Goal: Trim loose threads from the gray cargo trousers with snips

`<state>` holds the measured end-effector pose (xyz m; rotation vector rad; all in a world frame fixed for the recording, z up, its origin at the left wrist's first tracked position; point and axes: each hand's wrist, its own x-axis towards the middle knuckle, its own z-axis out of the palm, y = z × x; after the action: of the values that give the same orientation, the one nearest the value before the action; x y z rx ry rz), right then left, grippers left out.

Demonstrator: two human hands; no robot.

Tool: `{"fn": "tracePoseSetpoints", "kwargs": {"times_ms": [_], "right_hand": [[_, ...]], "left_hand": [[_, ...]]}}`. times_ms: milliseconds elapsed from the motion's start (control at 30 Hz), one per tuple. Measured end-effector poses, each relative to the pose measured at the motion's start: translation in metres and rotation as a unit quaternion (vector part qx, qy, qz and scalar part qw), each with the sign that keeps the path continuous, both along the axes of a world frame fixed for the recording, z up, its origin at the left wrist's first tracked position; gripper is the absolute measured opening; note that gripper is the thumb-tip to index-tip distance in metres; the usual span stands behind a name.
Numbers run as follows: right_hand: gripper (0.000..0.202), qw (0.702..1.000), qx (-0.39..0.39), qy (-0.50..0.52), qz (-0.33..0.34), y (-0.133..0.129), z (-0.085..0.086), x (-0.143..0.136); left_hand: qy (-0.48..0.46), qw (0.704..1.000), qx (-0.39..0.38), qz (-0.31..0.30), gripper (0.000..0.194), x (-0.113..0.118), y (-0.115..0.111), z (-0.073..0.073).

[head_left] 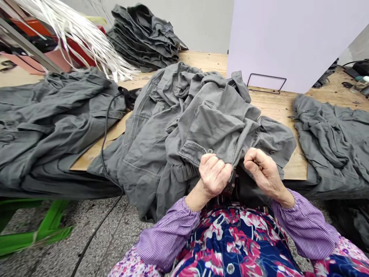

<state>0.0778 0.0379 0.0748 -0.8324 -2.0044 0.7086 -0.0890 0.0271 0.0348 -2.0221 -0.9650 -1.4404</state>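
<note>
A grey cotton garment [215, 119] lies bunched over the front of the wooden table, with stitched seams and a flap carrying a button [210, 151]. My left hand [215, 173] is closed on the garment's near edge, just below that button. To its right, my right hand [263, 171] is a closed fist against the cloth. A small brownish bit shows between its fingers, too hidden to name. More grey cloth hangs off the table edge to the left of my hands.
Grey garments lie at left [57, 115] and right [337, 138]; a folded stack [144, 38] stands behind. White strips [86, 38] hang at upper left. A pale panel [282, 42] rises behind the wooden table [300, 161]. A black cable [105, 154] crosses the front edge.
</note>
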Motion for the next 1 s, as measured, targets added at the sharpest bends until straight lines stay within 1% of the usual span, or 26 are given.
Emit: {"fn": "tracePoseSetpoints", "kwargs": {"times_ms": [33,67,133,200,300,400,467,533,567,633,667,733,800,833,900,933,1000], "right_hand": [[0.015,1.000,-0.002,-0.024,-0.011,-0.001,0.001,0.004],[0.018,0.998,0.005,-0.054,-0.024,-0.002,0.001,0.007],[0.020,0.991,0.041,-0.119,-0.053,-0.002,0.001,0.010],[0.016,0.978,0.082,-0.177,-0.072,-0.002,0.001,0.010],[0.016,0.958,0.126,-0.246,-0.075,-0.002,0.004,0.007],[0.019,0.944,0.158,-0.281,-0.067,-0.002,0.005,0.004],[0.019,0.948,0.164,-0.263,-0.067,0.001,0.004,0.006],[0.015,0.962,0.156,-0.209,-0.080,0.005,0.002,0.010],[0.013,0.969,0.149,-0.170,-0.096,0.007,0.001,0.013],[0.015,0.977,0.134,-0.094,-0.136,0.009,-0.003,0.022],[0.019,0.977,0.130,-0.066,-0.156,0.008,-0.005,0.026],[0.030,0.974,0.134,-0.049,-0.176,0.003,-0.015,0.033],[0.044,0.969,0.153,-0.101,-0.168,-0.004,-0.031,0.037],[0.049,0.963,0.161,-0.144,-0.163,-0.008,-0.040,0.037],[0.056,0.943,0.166,-0.226,-0.179,-0.013,-0.061,0.035],[0.058,0.933,0.165,-0.249,-0.200,-0.015,-0.070,0.034],[0.060,0.922,0.164,-0.253,-0.243,-0.014,-0.083,0.029]], "left_hand": [[-0.002,1.000,-0.001,-0.002,0.002,0.000,0.000,0.000],[-0.002,1.000,0.001,-0.002,0.002,0.000,0.000,0.000],[0.004,1.000,0.012,-0.001,0.003,0.000,0.000,0.000],[0.015,1.000,0.024,0.000,0.004,0.000,0.000,0.001],[0.033,0.999,0.032,0.002,0.007,-0.001,0.001,0.002],[0.047,0.998,0.031,0.005,0.009,-0.001,0.000,0.001],[0.054,0.998,0.026,0.004,0.009,-0.001,-0.002,-0.001],[0.045,0.999,0.008,0.001,0.010,-0.002,-0.003,0.001],[0.039,0.999,-0.004,0.001,0.011,-0.004,-0.003,0.004],[0.034,0.999,-0.017,0.016,0.012,-0.012,0.001,0.015],[0.040,0.998,-0.017,0.035,0.012,-0.019,0.007,0.023],[0.060,0.993,-0.018,0.101,0.010,-0.036,0.024,0.039],[0.069,0.980,-0.063,0.174,0.012,-0.053,0.049,0.050],[0.070,0.972,-0.098,0.201,0.013,-0.059,0.063,0.052],[0.083,0.954,-0.175,0.228,0.013,-0.066,0.090,0.048],[0.096,0.947,-0.217,0.219,0.012,-0.067,0.101,0.043],[0.119,0.930,-0.280,0.208,0.015,-0.065,0.118,0.030]]}}
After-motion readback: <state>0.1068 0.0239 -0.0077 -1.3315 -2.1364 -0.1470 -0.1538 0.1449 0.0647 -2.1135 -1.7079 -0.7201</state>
